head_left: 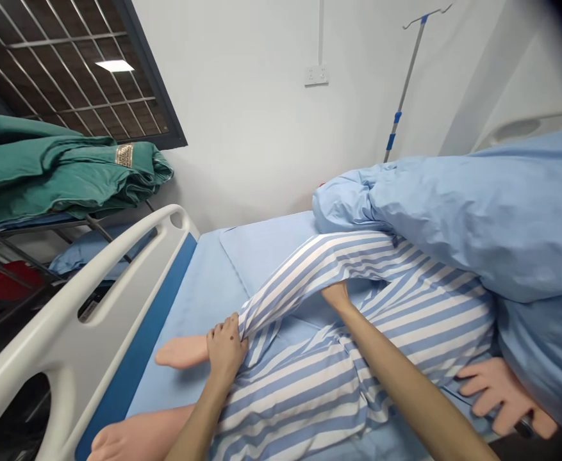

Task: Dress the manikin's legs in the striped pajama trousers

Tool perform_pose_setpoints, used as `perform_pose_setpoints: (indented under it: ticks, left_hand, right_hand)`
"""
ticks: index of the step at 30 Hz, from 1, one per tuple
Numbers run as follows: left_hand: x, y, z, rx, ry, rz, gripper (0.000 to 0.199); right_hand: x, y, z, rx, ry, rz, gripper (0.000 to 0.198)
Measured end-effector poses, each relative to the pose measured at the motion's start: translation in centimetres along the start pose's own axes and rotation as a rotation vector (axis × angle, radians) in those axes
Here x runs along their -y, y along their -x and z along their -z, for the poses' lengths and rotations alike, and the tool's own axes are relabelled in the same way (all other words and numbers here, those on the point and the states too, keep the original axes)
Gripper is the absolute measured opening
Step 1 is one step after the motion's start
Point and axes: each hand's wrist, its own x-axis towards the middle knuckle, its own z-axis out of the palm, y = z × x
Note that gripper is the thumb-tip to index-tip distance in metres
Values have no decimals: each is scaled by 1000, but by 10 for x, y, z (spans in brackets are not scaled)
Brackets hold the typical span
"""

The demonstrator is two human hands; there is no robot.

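Note:
A manikin in blue-and-white striped trousers (309, 390) lies on the bed, its far leg bent with the knee raised. My left hand (227, 346) is closed around the ankle of that leg, over the trouser cuff. The far foot (182, 352) sticks out beyond my fingers. Under the raised knee, my right hand (337, 294) reaches in and holds the leg from below; its fingers are hidden behind the striped cloth. The near foot (141, 432) rests on the bed, partly behind my left forearm. The manikin's own hand (506, 394) lies at the right.
A bunched blue quilt (454, 211) covers the manikin's upper part. The white footboard (131, 256) rises at the left. Folded green cloth (69, 173) lies on a rack beyond it. A drip stand (408, 83) stands by the wall behind the bed.

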Motion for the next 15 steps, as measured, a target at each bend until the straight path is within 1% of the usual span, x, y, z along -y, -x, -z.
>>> perform_pose_setpoints:
  ticks: [2, 4, 6, 9, 12, 15]
  left_hand:
    - [7, 2, 2, 37, -28, -1, 49]
    - [13, 4, 4, 65, -51, -6, 49]
    - [19, 5, 5, 90, -69, -12, 49]
    - [28, 6, 5, 126, -102, -21, 47]
    - [34, 5, 4, 137, -143, -44, 44]
    - [39, 5, 0, 115, -174, -83, 44]
  right_hand:
    - [2, 2, -1, 81, 8, -22, 44]
    - [4, 6, 0, 129, 0, -52, 43]
    - [6, 10, 0, 191, -8, -116, 42]
    - [7, 17, -1, 363, 14, -213, 37]
    - [4, 22, -5, 570, 60, -260, 32]
    - [0, 24, -9, 665, 62, -277, 28]
